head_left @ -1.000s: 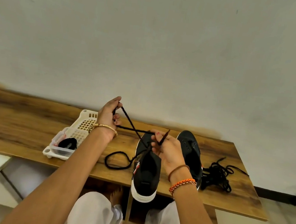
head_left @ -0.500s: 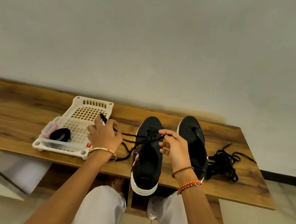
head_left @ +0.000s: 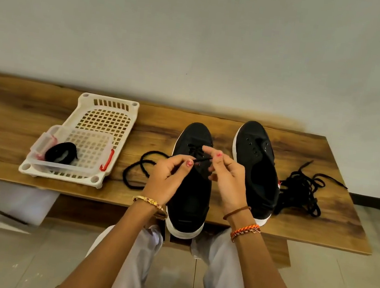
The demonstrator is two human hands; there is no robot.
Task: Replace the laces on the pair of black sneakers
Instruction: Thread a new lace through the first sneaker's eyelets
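The left sneaker (head_left: 191,182) is lying on the tabletop (head_left: 6,119) with its long axis running straight away from the person, toe toward the wall and heel hanging over the near edge, directly under both hands. The left hand (head_left: 167,177) is curling its fingers and pinching the black lace (head_left: 202,160) just behind its tip, while the right hand (head_left: 225,177) is meeting it from the other side, thumb and fingers closing on the same stretch of lace. The tip is pointing across the shoe toward the eyelets, which are sitting just beyond the fingertips, so the right hand is probably the nearer one for the next threading. The lace's slack is looping on the tabletop left of the shoe. The second sneaker (head_left: 256,167) is standing unlaced just right, parallel, beside a pile of loose laces (head_left: 303,190).
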